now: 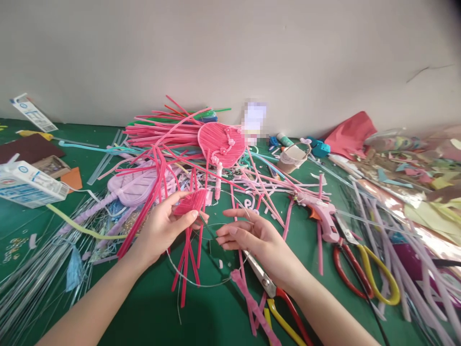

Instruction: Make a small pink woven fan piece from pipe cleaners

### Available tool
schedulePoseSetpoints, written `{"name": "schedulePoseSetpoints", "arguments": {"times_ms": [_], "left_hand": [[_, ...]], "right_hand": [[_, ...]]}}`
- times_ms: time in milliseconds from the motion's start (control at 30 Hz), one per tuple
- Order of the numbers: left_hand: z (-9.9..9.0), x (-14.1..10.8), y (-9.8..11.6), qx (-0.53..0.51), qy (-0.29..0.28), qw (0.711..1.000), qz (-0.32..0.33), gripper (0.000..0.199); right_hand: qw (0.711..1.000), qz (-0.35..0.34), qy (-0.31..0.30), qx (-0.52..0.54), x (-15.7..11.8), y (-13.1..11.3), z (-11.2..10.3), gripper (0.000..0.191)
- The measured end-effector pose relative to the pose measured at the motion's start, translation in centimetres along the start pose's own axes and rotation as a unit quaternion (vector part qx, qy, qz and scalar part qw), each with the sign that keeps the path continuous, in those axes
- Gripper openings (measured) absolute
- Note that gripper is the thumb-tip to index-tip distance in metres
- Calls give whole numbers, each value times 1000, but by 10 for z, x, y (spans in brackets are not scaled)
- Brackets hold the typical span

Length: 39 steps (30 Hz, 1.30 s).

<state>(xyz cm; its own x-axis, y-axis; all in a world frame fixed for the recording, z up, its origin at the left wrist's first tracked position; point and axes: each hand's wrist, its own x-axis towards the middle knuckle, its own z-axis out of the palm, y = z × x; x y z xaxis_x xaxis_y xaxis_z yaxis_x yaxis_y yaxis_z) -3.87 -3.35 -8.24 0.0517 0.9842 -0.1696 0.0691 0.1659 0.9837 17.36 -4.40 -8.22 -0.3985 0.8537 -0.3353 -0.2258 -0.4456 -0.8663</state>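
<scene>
My left hand (167,223) pinches a small pink-red panel (190,202) of pipe cleaners laid side by side between thumb and fingers. Loose pink-red stems hang below and beside it. A thin wire (196,285) makes a wide loop under both hands. To the right, my right hand (255,240) has its thumb and fingers drawn together where the thin wire passes; the exact contact is hard to see. Scissors (266,281) with red and yellow handles lie under the right wrist. Behind the hands rests a pink-red round fan (219,144) with small flowers and a pink handle.
A bundle of pink-red pipe cleaners (158,132) lies at the back. On the left are a lilac fan (135,185), a milk carton (32,182) and silver stems. To the right lie a pink glue gun (320,211), more scissors (378,274), a small basket (291,158) and paper scraps.
</scene>
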Motion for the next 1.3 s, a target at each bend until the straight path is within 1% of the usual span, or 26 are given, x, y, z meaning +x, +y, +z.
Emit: {"name": "schedulePoseSetpoints", "arguments": {"times_ms": [100,167,233,300,333,367,400,467,500,533,567,633,667,733,767,800,867,900,933,967,1067,1167,1233,1300], "left_hand": [[0,0,-2,0,-7,1000,2,56],[0,0,-3,-2,-10,1000,3,53],[0,0,-3,-7,-10,1000,1,52],[0,0,-3,-13,-10,1000,0,51],[0,0,-3,-17,-10,1000,1,51],[-1,0,-3,-19,-10,1000,2,51],[-1,0,-4,-21,-10,1000,2,51],[-2,0,-4,-22,-10,1000,2,53],[-3,0,-5,-23,-12,1000,0,54],[-3,0,-5,-24,-13,1000,-2,55],[-3,0,-5,-24,-14,1000,-4,56],[-4,-1,-5,-23,-13,1000,-6,56],[-4,-1,-4,-22,-13,1000,-7,56],[-3,-2,-3,-22,-17,1000,-5,53],[-3,-2,-2,-23,-20,1000,-4,52],[-2,-3,-1,-25,-22,999,-3,51],[-2,-4,1,-24,-25,999,-1,51],[-2,-4,2,-20,-26,999,-1,52],[-2,-5,2,-15,-27,1000,-2,53],[-1,-6,3,-10,-27,1000,0,54],[-1,-8,4,-1,-26,1000,6,55],[-1,-10,6,2,-22,1000,10,53],[0,-11,7,4,-21,1000,11,52],[0,-11,8,4,-20,1000,12,52]], "right_hand": [[1000,2,8,-17,-1,0,0,50],[998,-14,35,-48,-1,-3,-3,50],[990,-48,75,-111,0,-9,-7,46],[967,-91,106,-212,4,-20,-13,42],[948,-111,115,-275,9,-26,-15,39],[919,-129,120,-352,14,-33,-17,34],[881,-146,123,-433,21,-39,-18,30],[789,-173,130,-575,38,-50,-16,24],[751,-180,131,-621,46,-55,-13,23],[725,-183,133,-651,54,-58,-10,22],[709,-183,136,-667,59,-61,-6,21],[694,-175,145,-683,61,-68,2,20],[685,-171,152,-692,56,-72,4,20],[664,-156,185,-708,36,-82,3,21],[639,-143,218,-724,23,-88,-1,21],[619,-117,269,-729,10,-94,-8,25],[562,-39,377,-735,-14,-103,-30,41],[539,22,401,-740,-23,-104,-43,48],[534,89,393,-743,-28,-103,-57,54],[534,120,394,-738,-30,-99,-70,59],[551,168,396,-716,-21,-77,-102,63],[558,174,425,-691,-6,-56,-120,72],[559,174,438,-682,0,-48,-127,80],[561,177,441,-678,1,-45,-134,83]]}}
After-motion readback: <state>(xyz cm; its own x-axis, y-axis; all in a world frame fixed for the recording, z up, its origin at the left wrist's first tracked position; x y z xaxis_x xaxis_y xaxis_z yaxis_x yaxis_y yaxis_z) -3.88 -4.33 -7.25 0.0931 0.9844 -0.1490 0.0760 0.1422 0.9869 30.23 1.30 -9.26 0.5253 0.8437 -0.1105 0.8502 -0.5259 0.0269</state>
